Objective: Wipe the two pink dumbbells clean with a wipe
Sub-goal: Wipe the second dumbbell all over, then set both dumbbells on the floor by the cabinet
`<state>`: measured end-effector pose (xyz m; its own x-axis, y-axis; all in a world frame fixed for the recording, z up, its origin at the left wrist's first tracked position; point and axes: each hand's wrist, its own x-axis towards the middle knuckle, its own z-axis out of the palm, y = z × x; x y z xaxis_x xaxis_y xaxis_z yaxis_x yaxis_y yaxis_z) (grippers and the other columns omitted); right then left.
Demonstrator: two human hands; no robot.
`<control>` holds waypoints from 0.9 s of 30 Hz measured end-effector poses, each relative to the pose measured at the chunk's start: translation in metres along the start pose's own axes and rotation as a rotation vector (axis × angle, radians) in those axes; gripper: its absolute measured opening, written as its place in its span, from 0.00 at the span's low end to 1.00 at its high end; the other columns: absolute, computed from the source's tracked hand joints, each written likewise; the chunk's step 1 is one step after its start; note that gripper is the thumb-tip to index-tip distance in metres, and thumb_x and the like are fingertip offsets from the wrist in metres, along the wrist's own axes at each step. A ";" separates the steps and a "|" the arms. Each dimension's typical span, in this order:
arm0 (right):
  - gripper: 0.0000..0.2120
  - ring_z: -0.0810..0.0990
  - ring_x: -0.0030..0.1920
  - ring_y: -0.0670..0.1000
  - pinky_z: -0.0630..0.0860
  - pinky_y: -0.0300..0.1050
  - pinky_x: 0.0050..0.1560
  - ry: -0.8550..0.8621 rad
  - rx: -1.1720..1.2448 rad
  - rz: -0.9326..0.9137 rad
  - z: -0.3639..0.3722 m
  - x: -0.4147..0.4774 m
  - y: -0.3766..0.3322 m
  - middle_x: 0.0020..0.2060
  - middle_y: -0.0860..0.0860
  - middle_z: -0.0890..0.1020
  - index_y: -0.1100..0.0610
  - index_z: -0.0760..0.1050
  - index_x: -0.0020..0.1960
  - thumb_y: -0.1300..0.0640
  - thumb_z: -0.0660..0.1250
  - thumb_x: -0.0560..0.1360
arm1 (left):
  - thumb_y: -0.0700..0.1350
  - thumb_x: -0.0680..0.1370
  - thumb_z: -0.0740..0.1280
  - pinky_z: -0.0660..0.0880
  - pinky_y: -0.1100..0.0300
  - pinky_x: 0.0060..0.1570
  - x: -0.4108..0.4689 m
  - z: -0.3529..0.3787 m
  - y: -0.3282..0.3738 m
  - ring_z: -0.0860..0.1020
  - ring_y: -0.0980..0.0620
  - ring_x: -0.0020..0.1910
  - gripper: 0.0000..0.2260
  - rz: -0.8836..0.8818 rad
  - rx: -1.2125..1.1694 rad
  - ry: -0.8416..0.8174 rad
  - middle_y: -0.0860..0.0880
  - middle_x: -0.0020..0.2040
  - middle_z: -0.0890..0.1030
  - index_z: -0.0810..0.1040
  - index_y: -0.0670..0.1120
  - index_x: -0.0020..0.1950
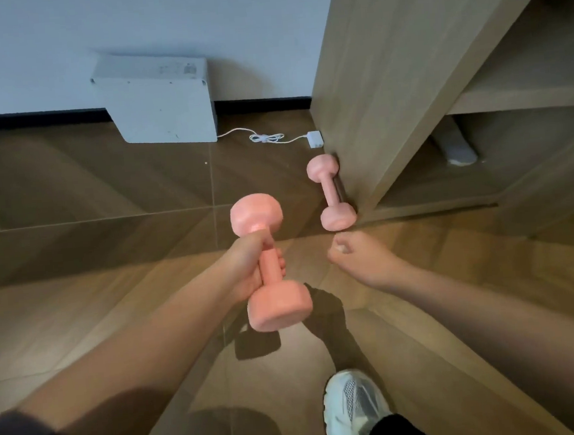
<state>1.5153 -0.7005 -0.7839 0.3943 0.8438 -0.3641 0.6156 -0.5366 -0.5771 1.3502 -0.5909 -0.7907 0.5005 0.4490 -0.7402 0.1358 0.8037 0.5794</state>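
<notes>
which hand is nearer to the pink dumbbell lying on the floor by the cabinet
Right. The right hand, fingers curled, is just short of the near end of the floor dumbbell, not touching. The left hand is farther left, gripping the other dumbbell by its handle.

We see the lifted pink dumbbell (270, 266) gripped by its handle above the floor (105, 197); the second pink dumbbell (331, 193) lies against the cabinet (387, 72).
</notes>
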 end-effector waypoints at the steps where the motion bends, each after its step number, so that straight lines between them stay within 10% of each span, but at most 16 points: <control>1: 0.20 0.67 0.29 0.49 0.59 0.45 0.30 0.013 -0.101 -0.003 0.006 0.010 0.007 0.26 0.49 0.68 0.55 0.64 0.30 0.52 0.62 0.79 | 0.34 0.77 0.58 0.74 0.57 0.32 0.018 0.000 -0.003 0.73 0.50 0.29 0.07 -0.012 0.015 0.039 0.44 0.32 0.72 0.69 0.40 0.54; 7: 0.08 0.74 0.37 0.56 0.68 0.48 0.36 0.078 -0.614 -0.011 0.016 0.077 0.052 0.40 0.53 0.73 0.57 0.69 0.58 0.56 0.57 0.81 | 0.34 0.79 0.62 0.79 0.49 0.44 0.114 0.002 -0.013 0.78 0.47 0.37 0.13 0.044 0.130 0.207 0.41 0.43 0.77 0.70 0.38 0.63; 15: 0.14 0.77 0.40 0.54 0.71 0.50 0.42 -0.082 -0.701 0.201 0.014 0.157 0.077 0.40 0.52 0.78 0.55 0.68 0.60 0.49 0.54 0.79 | 0.35 0.77 0.66 0.80 0.48 0.43 0.189 0.024 -0.002 0.81 0.45 0.41 0.14 0.145 0.219 0.312 0.41 0.50 0.80 0.72 0.42 0.63; 21: 0.11 0.83 0.44 0.55 0.72 0.46 0.39 0.060 -0.894 -0.152 0.005 0.157 0.099 0.45 0.54 0.82 0.60 0.73 0.60 0.63 0.65 0.77 | 0.42 0.80 0.64 0.79 0.45 0.53 0.225 0.048 0.027 0.82 0.44 0.48 0.06 0.170 0.381 0.404 0.42 0.50 0.81 0.73 0.42 0.55; 27: 0.06 0.83 0.42 0.59 0.73 0.48 0.40 0.091 -0.717 -0.208 0.009 0.163 0.107 0.40 0.56 0.80 0.60 0.73 0.55 0.62 0.61 0.79 | 0.41 0.80 0.64 0.75 0.55 0.36 0.253 0.060 0.042 0.78 0.48 0.36 0.08 0.177 0.355 0.423 0.46 0.37 0.77 0.70 0.44 0.41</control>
<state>1.6395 -0.6206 -0.9113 0.2570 0.9412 -0.2194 0.9647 -0.2632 0.0011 1.5338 -0.4669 -0.9325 0.1662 0.7408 -0.6509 0.3965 0.5542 0.7319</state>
